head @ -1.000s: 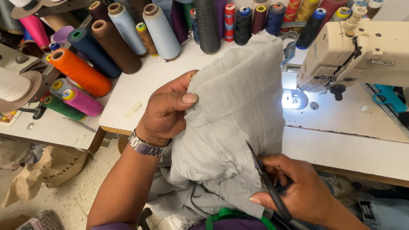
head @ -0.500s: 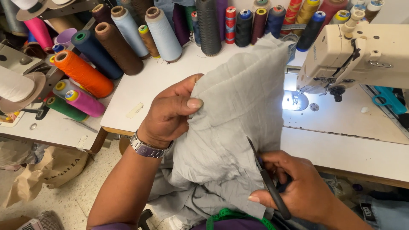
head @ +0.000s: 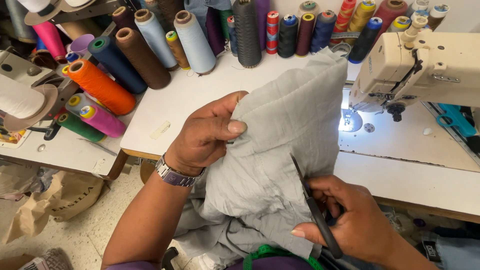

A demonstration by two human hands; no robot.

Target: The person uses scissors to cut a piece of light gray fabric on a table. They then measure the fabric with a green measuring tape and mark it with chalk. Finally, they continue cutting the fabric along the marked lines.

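A light grey garment [head: 280, 150] hangs from the white table's front edge down to my lap. My left hand [head: 207, 132], with a metal watch on the wrist, pinches the cloth's left edge between thumb and fingers. My right hand [head: 350, 220] sits at the lower right and grips black scissors [head: 312, 205], whose blades point up against the fabric. I cannot tell whether the blades are cutting. A cream sewing machine [head: 425, 70] stands at the right with its lamp lit on the needle plate [head: 352, 122].
Many thread cones line the back and left of the white table [head: 185, 107]: orange [head: 100, 85], brown [head: 142, 57], pale blue [head: 195, 42], pink [head: 102, 120], dark grey [head: 247, 32]. A brown paper bag [head: 60, 195] lies on the floor at left. A green measuring tape [head: 270, 252] hangs at my chest.
My left hand has shifted slightly right and up on the cloth, keeping its pinch. The scissors and right hand stay almost where they were.
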